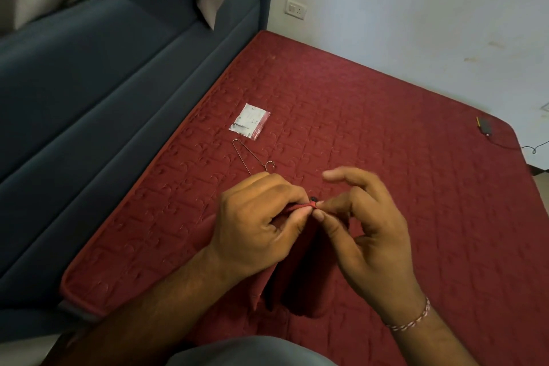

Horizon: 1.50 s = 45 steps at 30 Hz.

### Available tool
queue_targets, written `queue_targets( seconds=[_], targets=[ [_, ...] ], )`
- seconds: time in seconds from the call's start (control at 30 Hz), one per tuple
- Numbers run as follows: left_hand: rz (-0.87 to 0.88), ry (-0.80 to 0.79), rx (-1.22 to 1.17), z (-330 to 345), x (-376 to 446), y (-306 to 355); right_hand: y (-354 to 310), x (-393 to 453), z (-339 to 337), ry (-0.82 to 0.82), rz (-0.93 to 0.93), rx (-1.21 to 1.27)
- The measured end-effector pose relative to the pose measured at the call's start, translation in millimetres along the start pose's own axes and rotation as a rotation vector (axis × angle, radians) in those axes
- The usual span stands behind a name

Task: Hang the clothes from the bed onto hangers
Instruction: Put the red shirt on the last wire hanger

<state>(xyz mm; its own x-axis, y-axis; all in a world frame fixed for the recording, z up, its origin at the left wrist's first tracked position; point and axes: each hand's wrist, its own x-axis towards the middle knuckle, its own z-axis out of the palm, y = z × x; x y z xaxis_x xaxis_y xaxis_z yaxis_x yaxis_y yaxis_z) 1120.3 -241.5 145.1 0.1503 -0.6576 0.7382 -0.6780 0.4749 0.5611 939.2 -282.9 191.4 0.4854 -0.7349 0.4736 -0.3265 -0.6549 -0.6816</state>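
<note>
Fingers (300,211) of the left hand (255,226) pinch the top edge of a dark red garment (297,270); right hand (365,226) pinches the same edge beside a small black button (313,198), remaining fingers loosely spread. Garment hangs between both hands over the red mattress (386,128). Wire hanger (249,157) lies just beyond the left knuckles (partly hidden). Small plastic packet (250,121) farther off. Blue headboard (89,83) at left.

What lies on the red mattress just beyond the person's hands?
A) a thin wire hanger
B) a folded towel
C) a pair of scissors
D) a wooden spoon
A: a thin wire hanger with a small hook lies on the mattress just past the left hand, near a small plastic packet.
</note>
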Motion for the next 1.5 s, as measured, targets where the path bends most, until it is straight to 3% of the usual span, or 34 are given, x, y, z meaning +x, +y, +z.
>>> queue_targets(
  seconds=[0.07, 0.13, 0.2, 0.3, 0.37, 0.47, 0.57, 0.63, 0.7, 0.77, 1.1, 1.3, 1.5],
  targets=[
    [-0.039, 0.023, 0.037, 5, -2, 5, 1, -3, 5, -0.054, 0.052, 0.077],
    [-0.079, -0.012, 0.074, 5, -1, 3, 6, -2, 6, -0.105, 0.081, -0.012],
    [-0.149, -0.259, 0.047, -4, 1, -20, 20, 1, 2, -0.171, 0.095, -0.161],
    [-0.236, -0.774, 0.103, -31, 5, -70, 48, 4, -10, -0.281, 0.242, -0.180],
    [-0.250, -0.862, 0.042, -46, 5, -87, 64, 4, -18, -0.357, 0.338, -0.101],
    [-0.193, -0.691, -0.074, -55, 3, -88, 82, 3, -19, -0.573, 0.447, 0.130],
    [-0.167, -0.421, 0.038, -55, 0, -89, 98, -7, -16, -0.785, 0.539, 0.295],
    [-0.215, -0.173, 0.109, -56, -3, -89, 103, -17, -12, -0.686, 0.604, 0.370],
    [-0.251, 0.052, 0.125, -57, -4, -85, 99, -22, -9, -0.425, 0.672, 0.452],
    [-0.237, 0.142, 0.121, -56, -3, -78, 87, -20, -6, -0.215, 0.727, 0.552],
    [0.033, 0.007, -0.165, -19, 14, -9, -2, 8, -21, -0.022, 0.709, 0.743],
    [0.197, -0.089, -0.159, -7, 19, -1, -20, 12, -27, -0.048, 0.676, 0.699],
    [0.222, -0.107, -0.153, -4, 17, 4, -20, 12, -30, -0.056, 0.623, 0.638]
  ],
)
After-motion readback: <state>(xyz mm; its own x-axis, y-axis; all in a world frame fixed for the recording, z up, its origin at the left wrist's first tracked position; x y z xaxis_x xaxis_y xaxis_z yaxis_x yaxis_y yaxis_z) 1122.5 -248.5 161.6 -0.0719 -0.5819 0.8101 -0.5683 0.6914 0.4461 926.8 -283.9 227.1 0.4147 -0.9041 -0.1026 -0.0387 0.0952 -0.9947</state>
